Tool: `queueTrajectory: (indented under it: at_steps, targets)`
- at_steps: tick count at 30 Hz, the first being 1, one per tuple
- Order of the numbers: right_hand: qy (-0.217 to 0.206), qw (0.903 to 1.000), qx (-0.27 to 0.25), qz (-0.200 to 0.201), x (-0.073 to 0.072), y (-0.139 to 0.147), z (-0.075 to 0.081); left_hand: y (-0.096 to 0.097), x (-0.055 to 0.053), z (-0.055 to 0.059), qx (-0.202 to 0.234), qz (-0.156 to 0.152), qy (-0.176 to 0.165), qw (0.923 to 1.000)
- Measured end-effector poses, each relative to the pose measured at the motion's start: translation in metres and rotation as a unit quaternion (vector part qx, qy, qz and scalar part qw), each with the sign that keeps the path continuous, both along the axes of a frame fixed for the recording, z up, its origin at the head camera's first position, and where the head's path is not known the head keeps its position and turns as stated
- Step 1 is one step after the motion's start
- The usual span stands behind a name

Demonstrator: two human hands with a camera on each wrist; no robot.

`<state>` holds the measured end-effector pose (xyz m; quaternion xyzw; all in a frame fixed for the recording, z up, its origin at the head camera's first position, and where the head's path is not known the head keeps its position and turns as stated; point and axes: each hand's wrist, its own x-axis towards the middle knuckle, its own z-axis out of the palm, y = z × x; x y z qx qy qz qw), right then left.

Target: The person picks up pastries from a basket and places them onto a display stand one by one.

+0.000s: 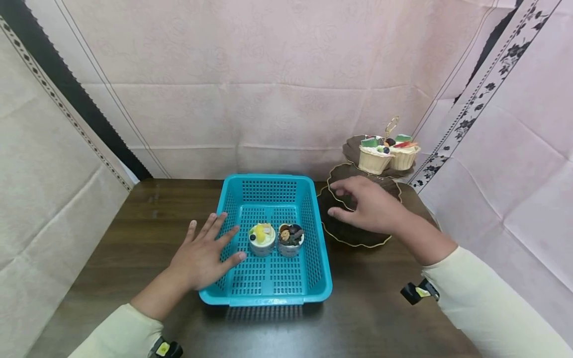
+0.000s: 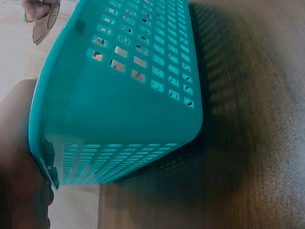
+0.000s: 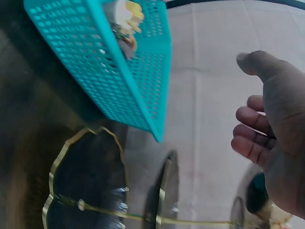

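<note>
Bench point(image 1: 358, 308): running out of the head view at the bottom, with the near edge not shown.
Left hand point(image 1: 203, 258): laid across the left rim of the basket, probably to keep it from sliding; posed with fingers point(image 1: 228, 236) spread apart and nearly straight, reaching over the inside, clamped on nothing.
Blue basket point(image 1: 264, 301): standing mid-bench, between the left edge and the tiered stand, with its back end close to the far edge; likely set there to be within reach of both hands.
Yellow-topped cup point(image 1: 262, 239) and dark-topped cup point(image 1: 290, 240): standing upright side by side on the basket's floor, probably held in by the walls.
Right hand point(image 1: 373, 204): reaching in from the bench's right edge, over the lower tiers and seemingly clear of them; empty, with fingers loosely bent and well apart from the thumb.
Tiered stand point(image 1: 346, 234): placed near the far right corner, just beside the basket, likely for a short reach between the two.
Two cupcakes point(image 1: 375, 160): sitting upright on the top tier, close together beside the gold handle point(image 1: 391, 125).
Pale cloth point(image 1: 233, 99): hanging beyond the far edge.
</note>
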<state>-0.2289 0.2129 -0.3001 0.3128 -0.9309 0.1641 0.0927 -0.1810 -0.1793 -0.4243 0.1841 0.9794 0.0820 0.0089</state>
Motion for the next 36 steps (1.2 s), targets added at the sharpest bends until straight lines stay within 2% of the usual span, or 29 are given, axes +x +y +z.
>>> queueTrajectory:
  at_steps: [7, 14, 20, 26, 31, 36]
  targets:
    - [-0.028, 0.9946, 0.095, 0.031, -0.006, -0.022, -0.03, 0.0, 0.0, 0.0, 0.002, 0.001, -0.005, 1.0]
    - [-0.047, 0.982, 0.181, 0.027, -0.013, -0.047, -0.057, 0.001, 0.0, 0.001, 0.006, -0.001, -0.004, 1.0]
    - [-0.067, 0.9749, 0.211, 0.023, -0.017, -0.064, -0.072, 0.001, 0.0, 0.001, 0.004, -0.002, 0.0, 1.0]
    - [-0.055, 0.967, 0.249, 0.003, -0.024, -0.075, -0.085, 0.001, 0.0, 0.001, 0.006, -0.001, -0.001, 1.0]
    - [-0.062, 0.9644, 0.256, -0.018, -0.028, -0.083, -0.096, 0.002, 0.0, 0.001, 0.005, -0.001, 0.001, 1.0]
    - [-0.052, 0.961, 0.27, -0.026, -0.032, -0.092, -0.102, 0.001, 0.001, 0.001, 0.002, 0.0, 0.004, 1.0]
